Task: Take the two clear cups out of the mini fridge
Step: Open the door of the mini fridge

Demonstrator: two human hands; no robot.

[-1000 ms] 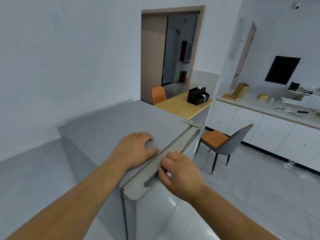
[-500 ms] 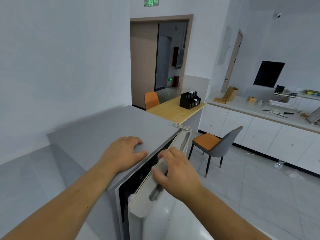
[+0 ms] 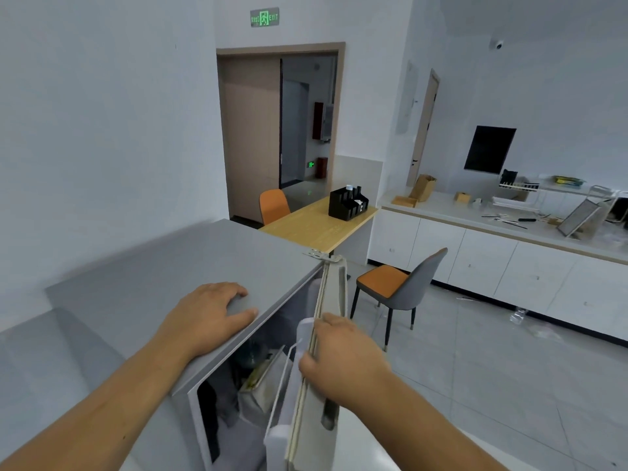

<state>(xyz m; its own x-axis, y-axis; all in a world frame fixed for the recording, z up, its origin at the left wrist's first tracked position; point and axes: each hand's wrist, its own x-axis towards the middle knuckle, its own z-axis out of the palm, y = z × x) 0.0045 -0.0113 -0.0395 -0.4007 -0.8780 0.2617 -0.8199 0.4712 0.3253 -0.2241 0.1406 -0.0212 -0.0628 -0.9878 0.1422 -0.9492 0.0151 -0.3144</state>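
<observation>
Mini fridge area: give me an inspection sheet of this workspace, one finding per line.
Surface: mini fridge grey top, bare apart from the left hand.
Job's things: fridge door swung well open; clear cups not discernible inside; a dim rounded shape and pale packaging show in the opening.
Clutter: black organizer on the wooden table; small items along the white counter.
Hands: left hand flat on the fridge top; right hand gripping the door's edge.
Cables: nothing seen.
Surroundings: grey chair with orange seat beside the door; open doorway and exit sign beyond.
</observation>
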